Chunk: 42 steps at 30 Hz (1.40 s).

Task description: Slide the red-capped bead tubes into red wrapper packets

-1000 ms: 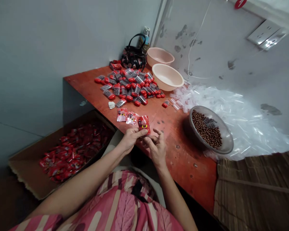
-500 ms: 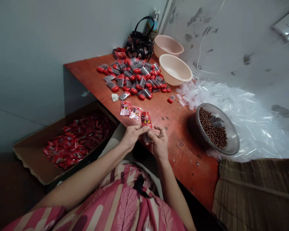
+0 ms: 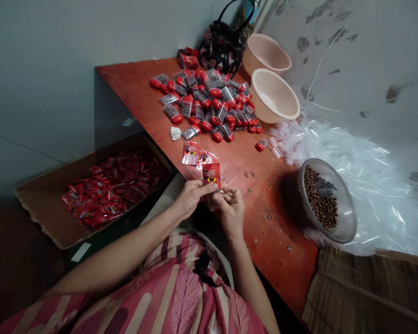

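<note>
In the head view, the left hand [image 3: 191, 199] and right hand [image 3: 231, 214] are pinching a red foil packet [image 3: 212, 176] between thumbs and fingertips (a light, even pinch is keeping it steady) just above the red wooden table [image 3: 264, 232], at lower middle of the frame.

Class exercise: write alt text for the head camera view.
Seen from the wearer's head, a left hand and right hand hold a small red sachet above a red table, which bears a heap of red-capped packets. A cardboard box of red sachets sits left; a metal bowl of brown beads and clear plastic tubes lie right.
</note>
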Available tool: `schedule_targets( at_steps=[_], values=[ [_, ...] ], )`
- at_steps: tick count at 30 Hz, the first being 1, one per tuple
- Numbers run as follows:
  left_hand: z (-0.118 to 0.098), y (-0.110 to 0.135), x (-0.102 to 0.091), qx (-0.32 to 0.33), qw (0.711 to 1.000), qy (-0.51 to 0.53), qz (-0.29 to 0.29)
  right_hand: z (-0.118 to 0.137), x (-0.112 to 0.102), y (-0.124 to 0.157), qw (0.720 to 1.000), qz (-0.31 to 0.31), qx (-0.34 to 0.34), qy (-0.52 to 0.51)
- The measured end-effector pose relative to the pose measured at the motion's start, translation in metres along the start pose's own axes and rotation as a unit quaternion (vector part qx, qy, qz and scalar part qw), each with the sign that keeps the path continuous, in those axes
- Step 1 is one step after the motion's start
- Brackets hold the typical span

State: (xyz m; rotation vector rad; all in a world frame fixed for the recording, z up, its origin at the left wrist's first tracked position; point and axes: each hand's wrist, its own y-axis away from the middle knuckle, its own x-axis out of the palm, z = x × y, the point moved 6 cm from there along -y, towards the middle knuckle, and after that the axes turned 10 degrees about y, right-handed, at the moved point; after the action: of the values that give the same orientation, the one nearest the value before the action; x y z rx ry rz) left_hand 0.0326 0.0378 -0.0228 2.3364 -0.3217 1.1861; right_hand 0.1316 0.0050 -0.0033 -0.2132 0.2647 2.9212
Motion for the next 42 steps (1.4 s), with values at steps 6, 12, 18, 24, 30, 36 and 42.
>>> schedule_targets(
  at_steps=[6, 12, 18, 24, 30, 36, 42],
  values=[
    [-0.003, -0.004, -0.008, -0.006, 1.000, -0.021, 0.004, -0.007, 0.004, -0.002, 0.997, 0.002, 0.035, -0.071],
    [-0.006, -0.007, -0.009, 0.011, 0.997, 0.048, -0.054, -0.010, -0.002, -0.001, 0.997, -0.001, 0.039, -0.069],
    [0.002, 0.004, -0.008, 0.011, 0.997, 0.063, -0.049, -0.009, 0.010, -0.014, 0.995, -0.010, 0.042, -0.089],
    [-0.054, 0.026, -0.048, 0.136, 0.979, 0.104, -0.111, 0.009, 0.036, -0.020, 0.994, 0.078, 0.021, -0.077],
    [-0.073, 0.032, -0.054, 0.244, 0.917, -0.259, -0.179, 0.004, 0.007, -0.024, 0.999, 0.033, 0.029, -0.031],
    [-0.061, -0.024, 0.011, 0.354, 0.589, -0.723, -0.064, 0.005, -0.001, -0.026, 1.000, 0.028, 0.006, -0.008],
    [-0.049, -0.041, 0.004, 0.360, 0.523, -0.767, -0.090, 0.010, -0.008, -0.035, 0.999, 0.047, -0.012, 0.019]
  ],
)
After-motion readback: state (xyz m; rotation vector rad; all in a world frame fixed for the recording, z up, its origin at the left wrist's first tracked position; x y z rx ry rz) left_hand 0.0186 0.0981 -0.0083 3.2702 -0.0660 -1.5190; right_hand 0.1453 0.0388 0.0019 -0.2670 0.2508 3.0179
